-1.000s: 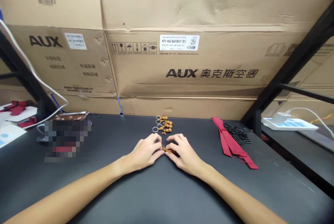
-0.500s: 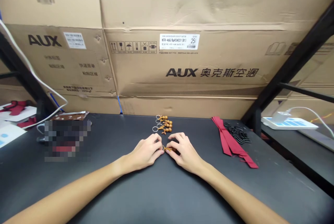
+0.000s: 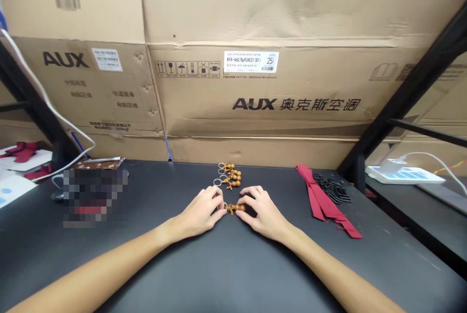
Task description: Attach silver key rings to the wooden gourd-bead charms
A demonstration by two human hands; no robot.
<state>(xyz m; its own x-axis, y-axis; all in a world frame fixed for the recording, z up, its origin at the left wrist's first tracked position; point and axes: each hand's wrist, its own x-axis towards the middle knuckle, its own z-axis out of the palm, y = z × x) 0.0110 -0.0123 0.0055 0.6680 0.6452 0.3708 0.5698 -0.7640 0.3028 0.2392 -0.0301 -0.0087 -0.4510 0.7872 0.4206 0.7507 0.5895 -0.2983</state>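
Below the frame's centre, a small brown gourd-shaped keychain [image 3: 235, 207] with a silvery metal ring [image 3: 225, 204] lies on the black tabletop [image 3: 233, 264]. The left hand [image 3: 205, 210] curls at the ring, whether gripping I cannot tell; the right hand [image 3: 263, 214], fingers parted, curves around the keychain's other end.

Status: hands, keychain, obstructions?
Left hand at ring, right hand at beads; grips unclear. Keychain crosswise between hands. Other keychains just beyond, outside the gap.
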